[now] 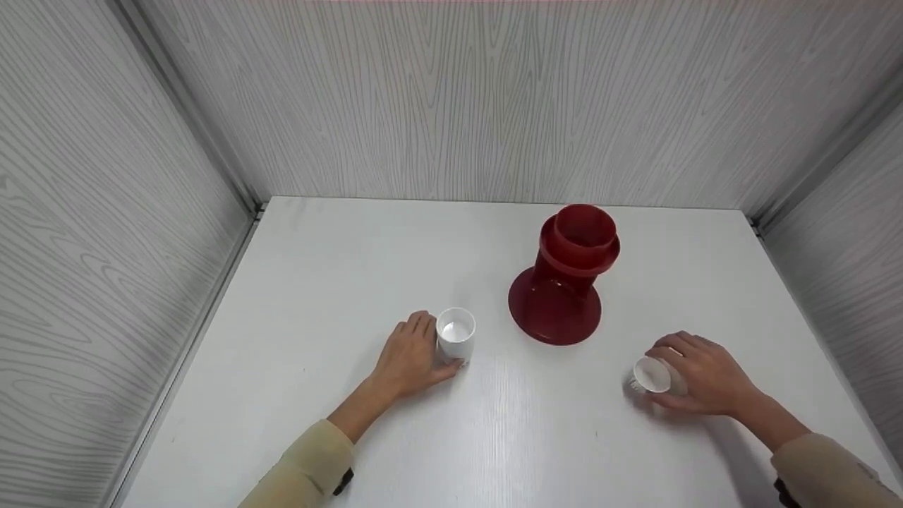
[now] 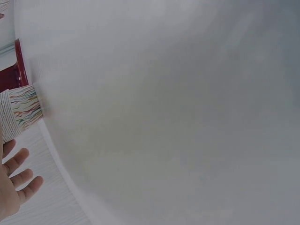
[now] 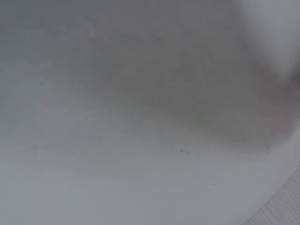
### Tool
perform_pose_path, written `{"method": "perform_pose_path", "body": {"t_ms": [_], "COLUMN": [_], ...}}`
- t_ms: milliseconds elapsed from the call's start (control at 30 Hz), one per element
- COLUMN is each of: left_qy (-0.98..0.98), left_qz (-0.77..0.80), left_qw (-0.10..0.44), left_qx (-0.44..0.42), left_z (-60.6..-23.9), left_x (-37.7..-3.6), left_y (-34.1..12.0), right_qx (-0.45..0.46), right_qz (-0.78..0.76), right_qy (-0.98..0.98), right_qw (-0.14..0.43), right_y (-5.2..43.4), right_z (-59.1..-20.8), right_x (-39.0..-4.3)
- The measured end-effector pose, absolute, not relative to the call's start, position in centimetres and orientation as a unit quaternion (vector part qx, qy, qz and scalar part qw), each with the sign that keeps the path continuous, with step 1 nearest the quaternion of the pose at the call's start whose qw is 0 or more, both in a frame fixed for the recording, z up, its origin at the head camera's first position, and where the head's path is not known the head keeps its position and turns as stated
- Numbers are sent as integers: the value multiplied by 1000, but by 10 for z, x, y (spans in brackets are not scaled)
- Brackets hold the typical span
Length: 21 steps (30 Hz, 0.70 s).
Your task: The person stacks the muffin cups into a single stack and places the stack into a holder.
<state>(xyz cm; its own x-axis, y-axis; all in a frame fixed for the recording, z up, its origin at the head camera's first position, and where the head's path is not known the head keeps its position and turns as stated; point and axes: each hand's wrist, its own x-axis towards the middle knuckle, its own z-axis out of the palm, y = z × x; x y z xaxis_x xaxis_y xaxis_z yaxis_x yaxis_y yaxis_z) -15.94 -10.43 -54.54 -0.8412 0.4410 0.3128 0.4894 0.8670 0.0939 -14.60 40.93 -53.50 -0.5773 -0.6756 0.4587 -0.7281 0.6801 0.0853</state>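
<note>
White upright cup (image 1: pixel 456 334) on the bench (image 1: pixel 338 282), left hand (image 1: pixel 409 358) curled round it; right hand (image 1: pixel 702 372) grips a tilted cup (image 1: pixel 652 375) near the red stand (image 1: pixel 564 275)

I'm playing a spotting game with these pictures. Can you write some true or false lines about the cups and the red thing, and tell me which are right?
1. The left hand holds an upright white cup. True.
2. The red stand lies tipped over on the white table. False: it stands upright on its wide base.
3. The right hand grips a tilted paper cup, its opening facing left. True.
4. The red stand is left of both cups. False: it stands between them, farther back.
5. Both sleeves are blue. False: the sleeves are beige.
</note>
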Motion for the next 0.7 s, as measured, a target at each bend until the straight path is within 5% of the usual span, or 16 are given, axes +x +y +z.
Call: {"method": "perform_pose_path", "body": {"t_ms": [700], "left_qy": [-958], "left_qz": [-78], "left_qw": [133], "left_qx": [-242], "left_z": [-545], "left_x": [-160], "left_y": [-104], "right_qx": [421], "right_qz": [114], "right_qy": [-852], "right_qw": [291], "right_y": [354], "right_z": [-515], "right_x": [-163]}}
